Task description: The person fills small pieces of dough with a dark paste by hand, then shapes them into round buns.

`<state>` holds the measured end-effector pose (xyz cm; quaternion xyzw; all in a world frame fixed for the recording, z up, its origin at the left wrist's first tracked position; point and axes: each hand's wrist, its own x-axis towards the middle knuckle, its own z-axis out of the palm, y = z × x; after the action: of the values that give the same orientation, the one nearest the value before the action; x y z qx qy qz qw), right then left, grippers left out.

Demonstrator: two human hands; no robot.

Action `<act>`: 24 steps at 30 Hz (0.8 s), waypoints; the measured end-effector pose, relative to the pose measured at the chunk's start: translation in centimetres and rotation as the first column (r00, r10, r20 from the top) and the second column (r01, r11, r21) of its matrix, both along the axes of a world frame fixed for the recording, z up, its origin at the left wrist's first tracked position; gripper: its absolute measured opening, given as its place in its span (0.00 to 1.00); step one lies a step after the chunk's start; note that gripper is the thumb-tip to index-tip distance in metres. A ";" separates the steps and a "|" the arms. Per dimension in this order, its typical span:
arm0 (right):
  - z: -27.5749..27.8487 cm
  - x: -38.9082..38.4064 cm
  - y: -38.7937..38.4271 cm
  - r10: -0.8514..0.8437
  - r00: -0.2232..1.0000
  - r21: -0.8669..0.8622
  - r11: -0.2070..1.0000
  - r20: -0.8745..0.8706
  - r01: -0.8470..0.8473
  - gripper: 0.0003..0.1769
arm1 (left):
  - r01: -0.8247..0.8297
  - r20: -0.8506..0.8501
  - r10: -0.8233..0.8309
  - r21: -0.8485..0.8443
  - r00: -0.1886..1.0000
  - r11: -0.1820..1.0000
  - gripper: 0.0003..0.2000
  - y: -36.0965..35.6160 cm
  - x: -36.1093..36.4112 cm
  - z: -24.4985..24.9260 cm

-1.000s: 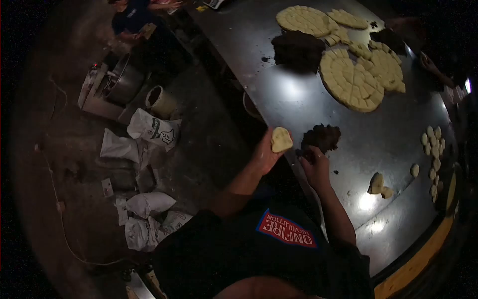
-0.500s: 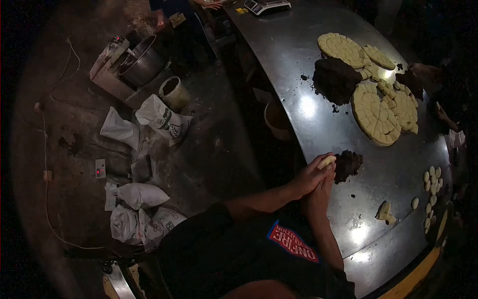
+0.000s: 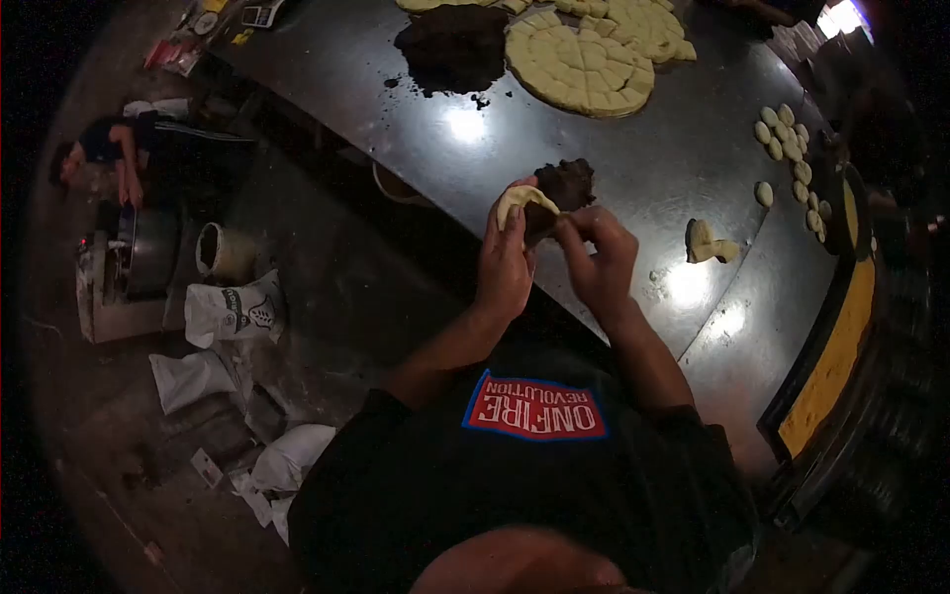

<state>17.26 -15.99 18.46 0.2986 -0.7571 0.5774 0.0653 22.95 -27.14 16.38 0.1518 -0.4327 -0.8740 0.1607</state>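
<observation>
In my left hand [image 3: 507, 262] a flattened round of pale dough [image 3: 517, 196] is cupped, its rim curling up around dark brown filling [image 3: 538, 220]. The left thumb presses on the dough. My right hand [image 3: 604, 259] is closed, its fingertips pinched at the right edge of the dough and filling; what they grip is hidden. Just beyond both hands a small dark mound of filling [image 3: 571, 182] lies on the metal table [image 3: 396, 148]. A torn lump of dough [image 3: 705, 242] rests to the right.
A large cut dough slab [image 3: 584, 74] and a big dark filling heap [image 3: 450, 49] lie farther back. Several small dough pieces [image 3: 777, 134] sit at the right, near a long yellow-filled tray [image 3: 831, 356]. Sacks [image 3: 233, 309] and a person bending over a metal pot [image 3: 153, 252] are at the left.
My hands were pressed together over a small piece of dough; now they are apart, and the dough is spread open with dark filling in it. The view has turned right.
</observation>
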 end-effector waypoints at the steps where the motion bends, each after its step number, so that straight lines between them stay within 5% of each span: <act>1: 0.2 0.3 0.0 0.012 0.995 0.067 0.998 -0.095 -0.006 0.06 | 0.016 0.004 -0.016 0.001 1.000 1.000 0.23 0.7 -0.8 0.6; 3: -1.1 -0.2 0.1 0.052 0.980 0.112 0.993 -0.194 -0.031 0.08 | 0.035 0.185 -0.054 0.105 0.981 0.994 0.27 2.1 -2.0 2.0; 4: -1.2 -0.8 0.8 0.040 0.981 0.111 0.994 -0.189 -0.019 0.08 | 0.221 0.098 -0.236 0.143 0.967 0.965 0.30 1.5 -2.4 1.2; 5: -1.3 -1.5 1.6 0.029 0.981 0.155 0.988 -0.193 0.001 0.09 | 0.229 0.100 -0.244 0.143 0.964 0.963 0.30 0.7 -2.9 0.6; 7: -1.5 -3.0 3.3 0.018 0.980 0.198 0.980 -0.196 0.022 0.10 | 0.673 -0.100 -0.668 0.194 0.738 0.714 0.32 -0.9 -3.7 -0.1; 9: -1.5 -4.1 5.1 0.197 0.930 0.255 0.960 -0.310 -0.119 0.14 | 0.618 0.061 -0.654 0.272 0.754 0.738 0.30 -1.2 -3.6 1.0; 11: 0.0 -4.6 6.0 0.269 0.887 0.264 0.948 -0.374 -0.176 0.17 | 0.626 0.238 -0.600 -0.044 0.764 0.779 0.26 -1.4 -4.2 2.9; 13: 2.4 -4.5 6.4 0.336 0.834 0.277 0.933 -0.437 -0.230 0.19 | 0.584 0.248 -0.544 -0.131 0.802 0.801 0.24 -1.1 -4.5 3.9; 15: 4.8 -3.8 6.0 0.075 0.948 0.137 0.990 -0.308 -0.034 0.21 | 0.564 0.147 -0.544 -0.216 0.826 0.797 0.21 -1.0 -3.9 5.1; 16: 5.1 -3.4 5.6 0.044 0.995 0.007 0.999 -0.092 -0.044 0.21 | 0.566 0.141 -0.548 -0.219 0.824 0.795 0.21 -0.9 -3.7 5.2; 19: 3.5 -2.5 5.0 0.111 0.988 -0.160 0.983 0.106 -0.093 0.13 | 0.342 -0.061 -0.402 -0.419 0.914 0.841 0.19 0.4 -3.1 5.5; 22: 3.8 -0.6 2.5 -0.070 0.982 -0.098 0.994 -0.175 0.053 0.13 | 0.030 -0.147 -0.192 -0.714 0.970 0.699 0.31 2.1 -1.8 5.6; 23: 4.0 0.1 1.7 -0.196 0.916 -0.067 0.981 -0.350 0.184 0.13 | 0.029 -0.155 -0.198 -0.714 0.968 0.700 0.31 2.4 -1.2 5.6; 24: 3.6 0.7 1.3 -0.171 0.922 -0.050 0.985 -0.346 0.164 0.16 | 0.070 -0.129 -0.231 -0.716 0.964 0.694 0.38 2.7 -0.5 5.5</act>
<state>17.97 -14.67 22.02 0.3300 -0.7503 0.5151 0.2507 22.50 -24.48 21.92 -0.0499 -0.7254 -0.6629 0.1785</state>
